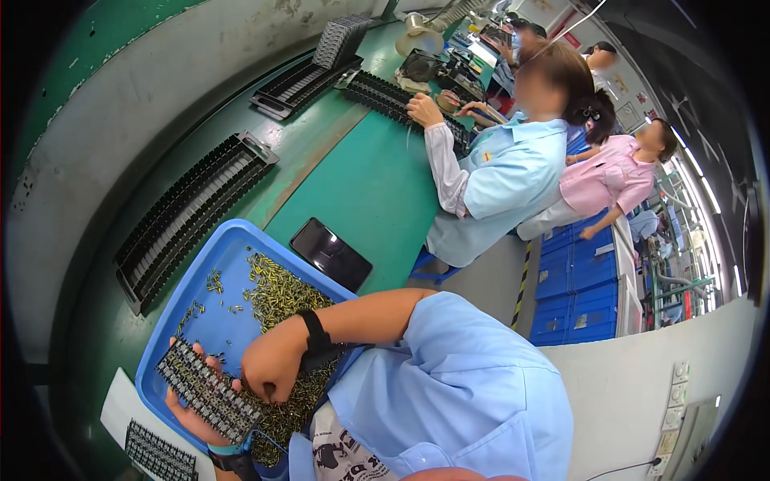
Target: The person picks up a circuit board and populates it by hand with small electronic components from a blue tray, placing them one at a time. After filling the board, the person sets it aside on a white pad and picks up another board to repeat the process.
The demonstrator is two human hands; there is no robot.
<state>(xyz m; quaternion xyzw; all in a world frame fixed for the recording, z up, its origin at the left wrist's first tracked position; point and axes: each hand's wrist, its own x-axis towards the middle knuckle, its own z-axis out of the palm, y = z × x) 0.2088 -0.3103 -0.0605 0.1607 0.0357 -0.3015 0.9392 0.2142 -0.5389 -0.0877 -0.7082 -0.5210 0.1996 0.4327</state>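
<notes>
My left hand [195, 423] holds a dark panel of small circuit boards [210, 391], tilted over the near left part of a blue plastic tray [237, 229]. Its fingertips curl over the panel's far edge. My right hand [273, 358], with a black band at the wrist, is closed beside the panel, knuckles up. Whatever its fingers pinch is hidden. Under and around it lie many tiny brass-and-black cylindrical parts [277, 290], heaped on the tray's right side and scattered thinly on its left.
Another dark panel [160, 454] rests on a white sheet [117, 407] at lower left. A black phone [331, 253] lies beyond the tray on the green bench [361, 180]. Long black racks [192, 210] stand along the wall. A co-worker [513, 168] in light blue works farther along.
</notes>
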